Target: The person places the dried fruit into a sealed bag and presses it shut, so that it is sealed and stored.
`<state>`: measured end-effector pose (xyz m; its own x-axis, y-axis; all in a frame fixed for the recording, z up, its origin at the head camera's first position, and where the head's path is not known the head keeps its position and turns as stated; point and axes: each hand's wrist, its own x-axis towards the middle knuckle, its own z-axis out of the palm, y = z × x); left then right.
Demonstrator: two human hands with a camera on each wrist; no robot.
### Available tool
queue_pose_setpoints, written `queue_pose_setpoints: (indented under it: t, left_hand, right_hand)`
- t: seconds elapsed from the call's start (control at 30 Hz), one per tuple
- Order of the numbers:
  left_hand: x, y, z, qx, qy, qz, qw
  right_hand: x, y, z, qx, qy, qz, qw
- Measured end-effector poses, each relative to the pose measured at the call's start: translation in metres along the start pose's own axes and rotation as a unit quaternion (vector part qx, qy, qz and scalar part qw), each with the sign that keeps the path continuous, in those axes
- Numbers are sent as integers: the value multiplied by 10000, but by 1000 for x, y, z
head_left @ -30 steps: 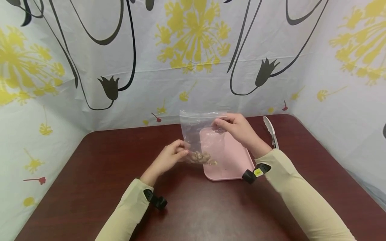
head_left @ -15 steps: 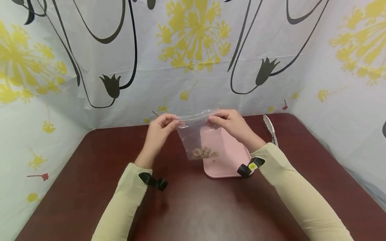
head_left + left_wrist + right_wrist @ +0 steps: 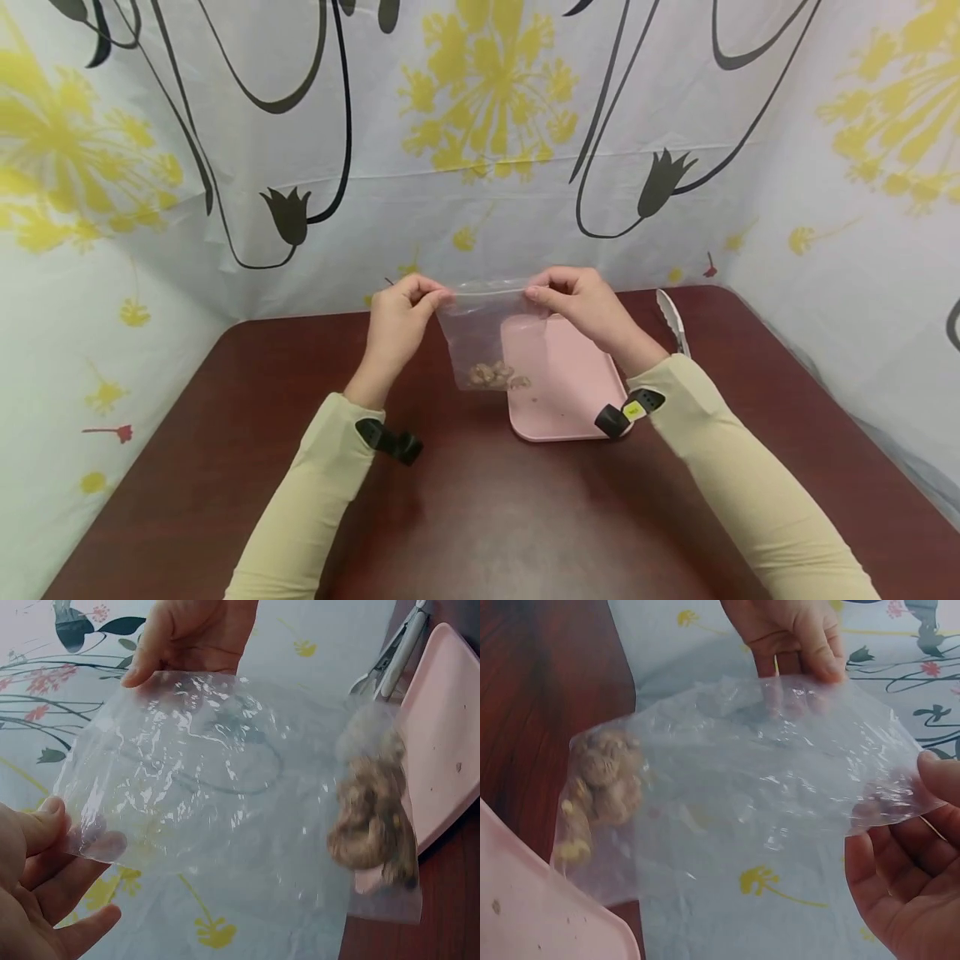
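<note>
A clear zip bag hangs upright above the table, with several knobby pieces of ginger at its bottom. Thumb and fingers of my left hand pinch the bag's top left corner. My right hand pinches the opposite top corner, so the zip strip is stretched straight between the two. In the left wrist view the ginger lies bunched at the far end of the bag, away from both hands. The film looks wrinkled and shiny near the mouth.
A pink tray with a few dark specks lies behind and right of the bag, partly seen through it. Metal tongs lie right of the tray, partly covered by the right arm. A patterned cloth hangs behind the dark red table.
My left hand has moved up from the bag's lower left side to its top left corner and pinches it there. The bag's mouth is now pulled straight; the right hand keeps its hold.
</note>
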<state>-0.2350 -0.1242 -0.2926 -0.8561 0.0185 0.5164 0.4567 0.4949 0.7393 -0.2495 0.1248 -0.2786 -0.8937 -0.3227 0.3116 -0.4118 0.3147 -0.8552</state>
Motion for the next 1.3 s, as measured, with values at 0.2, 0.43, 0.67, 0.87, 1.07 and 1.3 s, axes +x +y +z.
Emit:
queue_pose_setpoints:
  t: [0.2,0.43,0.67,0.87,1.07,1.3]
  left_hand:
    - [-1,4,1,349,65,435,9984]
    - [-1,4,1,356,188,793,9960]
    - [4,2,-2,-250,-531,287,9979]
    - [9,4,2,-90,-1052,60,9944]
    - [10,11,6,546,-856,93,9948]
    - [7,15,11,470,-776,122,9958]
  right_hand:
    - [0,-4,-7,-866,294,-76,9958]
    - [5,-6,-7,-1275,462,-317,9903]
    - [7,-4,-7,-876,410,-350,9947]
    - [8,-3,-5,-804,340,-203,9960]
    - [8,-4,-7,-878,17,249,9958]
    - [7,-7,-3,-825,-116,516,9952]
